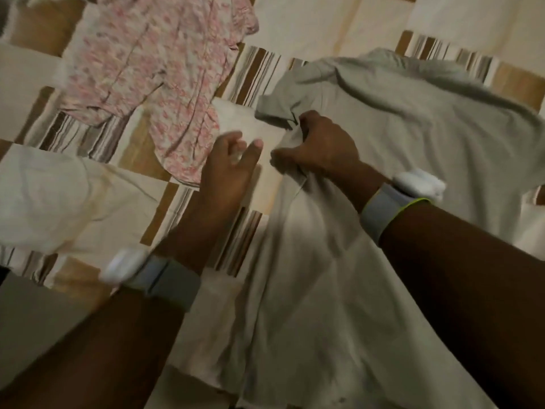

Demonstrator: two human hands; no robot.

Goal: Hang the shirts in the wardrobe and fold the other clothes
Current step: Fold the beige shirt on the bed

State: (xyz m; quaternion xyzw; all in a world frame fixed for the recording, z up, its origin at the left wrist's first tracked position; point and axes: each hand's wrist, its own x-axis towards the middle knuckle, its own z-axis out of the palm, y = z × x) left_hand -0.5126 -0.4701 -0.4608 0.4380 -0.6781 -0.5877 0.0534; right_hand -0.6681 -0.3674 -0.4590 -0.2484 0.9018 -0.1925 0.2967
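Pale shirt (339, 276) in right hand (321, 146)

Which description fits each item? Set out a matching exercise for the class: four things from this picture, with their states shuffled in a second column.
1. right hand
2. left hand
3. pink floral garment
4. grey shirt

A. lies untouched, far left on the bedspread
B. grips cloth
C. held at its edge
D. fingers loose, holding nothing

Pairs: 1-B, 2-D, 3-A, 4-C

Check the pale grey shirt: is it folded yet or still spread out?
Spread out, unfolded. The grey shirt lies loose and rumpled across the patchwork bedspread, and the right hand grips a bunch of its fabric.
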